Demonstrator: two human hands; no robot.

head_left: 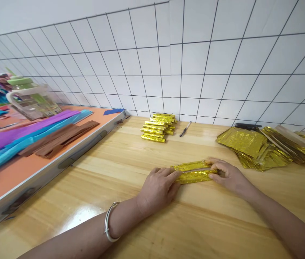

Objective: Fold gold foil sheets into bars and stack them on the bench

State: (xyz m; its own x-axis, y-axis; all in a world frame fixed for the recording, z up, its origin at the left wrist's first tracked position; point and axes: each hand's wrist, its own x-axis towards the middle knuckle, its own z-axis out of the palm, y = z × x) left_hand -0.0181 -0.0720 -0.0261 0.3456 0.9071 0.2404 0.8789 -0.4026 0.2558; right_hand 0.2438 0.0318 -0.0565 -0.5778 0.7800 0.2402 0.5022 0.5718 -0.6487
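Observation:
On the wooden table a strip of shiny gold foil (195,177) lies partly folded, with two long edges side by side and a narrow gap between them. My left hand (159,185) is closed on its left end, fingertips pressing it down. At the right end my right hand (226,176) pinches the foil between thumb and fingers. A silver bangle (107,223) circles my left wrist. Beyond my hands, near the wall, sits a pile of folded gold foil strips (155,127). A pen (185,129) lies just right of that pile.
Flat gold foil sheets (244,144) are heaped at the right, with a black object (248,126) behind them and a clear plastic bag (303,138) beside. At left, a raised orange board (68,162) carries brown strips (66,138), purple and blue strips, and a lidded container (36,99).

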